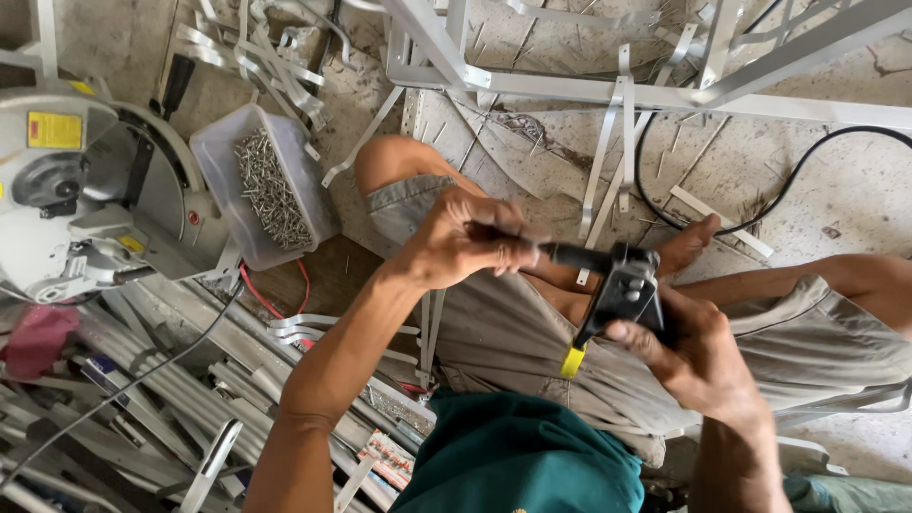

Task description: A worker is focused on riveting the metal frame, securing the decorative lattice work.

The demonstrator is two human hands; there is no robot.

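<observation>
My right hand (pixel 698 356) grips the body and handles of a black hand riveter (pixel 622 285) with a yellow tip on one handle, held over my lap. My left hand (pixel 465 237) pinches at the riveter's long black nose, fingers closed around its front end. What sits between those fingertips is hidden. My knees and grey shorts lie just beneath both hands.
A clear plastic tub (pixel 223 180) holds many small metal rivets, at upper left. A metal chop saw (pixel 85 190) stands at far left. An aluminium frame (pixel 589 90) and loose metal strips lie ahead. A black cable (pixel 760 214) loops at right. Aluminium profiles (pixel 142 399) pile at lower left.
</observation>
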